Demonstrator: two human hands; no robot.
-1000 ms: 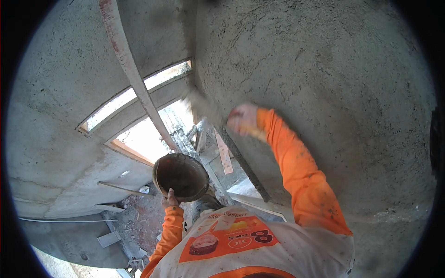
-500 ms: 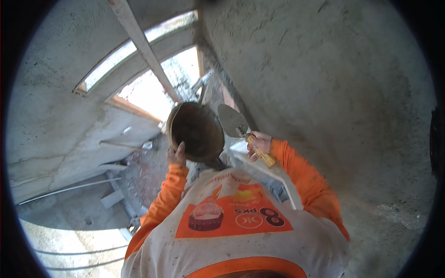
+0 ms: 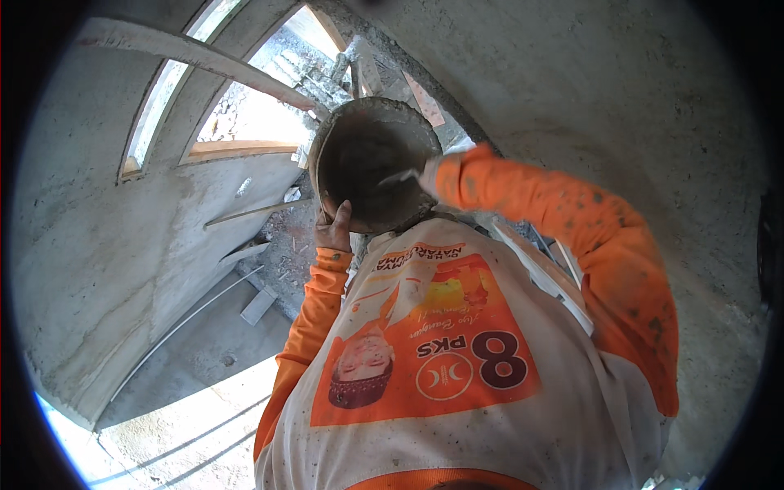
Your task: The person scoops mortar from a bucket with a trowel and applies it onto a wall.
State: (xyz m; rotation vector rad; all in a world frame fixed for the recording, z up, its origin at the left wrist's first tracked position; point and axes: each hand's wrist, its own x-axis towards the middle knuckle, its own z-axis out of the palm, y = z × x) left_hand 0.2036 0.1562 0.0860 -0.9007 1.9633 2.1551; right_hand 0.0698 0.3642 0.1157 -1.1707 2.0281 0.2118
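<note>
the left grip [image 3: 333, 230] holds the bucket [image 3: 371, 131] by its near-left rim, probably to steady it with the mouth facing up. by the bucket's right rim, the right grip [image 3: 429, 177] (slightly blurred) is closed round the trowel [image 3: 396, 178], its blade at the bucket's mouth.

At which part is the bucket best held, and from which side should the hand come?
Best probably by the near-left rim of the bucket, from the left, thumb over it and fingers outside. The round mouth faces up, so the rim can be pinched; the left hand grips there, while the right hand, with the trowel, is at the right edge.
</note>
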